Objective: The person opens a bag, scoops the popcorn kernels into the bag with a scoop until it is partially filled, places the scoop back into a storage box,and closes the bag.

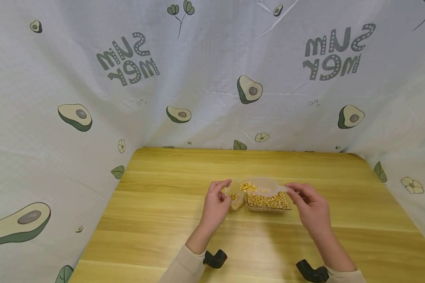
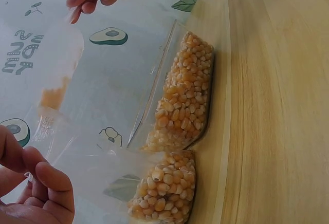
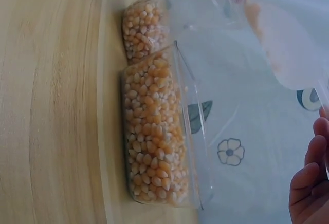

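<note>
Hanging at the back and sides, a big pale cloth [image 1: 205, 51] had avocados on it. Next came the yellow wooden worktop [image 1: 145, 220]. Well in from its left and right edges sat a clear box [image 1: 269, 210]. Just beside it, toward the left edge, stood a clear bag [image 2: 92, 165]. The left hand [image 1: 215, 202] had its grip pinching the bag's top. The right hand [image 1: 312, 206] had its grip pinching the handle of a pale scoop [image 1: 269, 183], above the box. Smallest were corn bits [image 1: 268, 201], in box, bag and scoop tip.
</note>
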Available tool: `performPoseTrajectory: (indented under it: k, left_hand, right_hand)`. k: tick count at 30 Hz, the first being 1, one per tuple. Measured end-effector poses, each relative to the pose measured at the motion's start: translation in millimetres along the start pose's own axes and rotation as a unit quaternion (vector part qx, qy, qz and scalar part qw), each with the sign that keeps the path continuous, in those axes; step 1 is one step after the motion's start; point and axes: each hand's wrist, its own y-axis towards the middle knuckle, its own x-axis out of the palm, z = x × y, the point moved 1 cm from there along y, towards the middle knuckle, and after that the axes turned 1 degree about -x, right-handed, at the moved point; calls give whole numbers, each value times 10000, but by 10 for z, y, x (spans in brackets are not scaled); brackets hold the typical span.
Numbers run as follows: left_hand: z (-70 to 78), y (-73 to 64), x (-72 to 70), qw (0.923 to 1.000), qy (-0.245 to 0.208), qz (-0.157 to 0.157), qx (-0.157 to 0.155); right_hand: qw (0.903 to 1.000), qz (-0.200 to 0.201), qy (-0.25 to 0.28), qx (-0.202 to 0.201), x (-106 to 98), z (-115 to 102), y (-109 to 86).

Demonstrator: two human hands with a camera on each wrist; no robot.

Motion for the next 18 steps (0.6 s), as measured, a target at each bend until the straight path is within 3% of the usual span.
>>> performPoseTrajectory:
  k: [9, 18]
  left_hand:
    - [-8, -3, 9, 10000, -30, -38, 68]
    - [-14, 7, 19, 10000, 9, -32, 57]
  right_hand:
    - [9936, 100, -551, -977, 20, -89, 6]
    - [9780, 75, -871, -1892, 18, -188, 39]
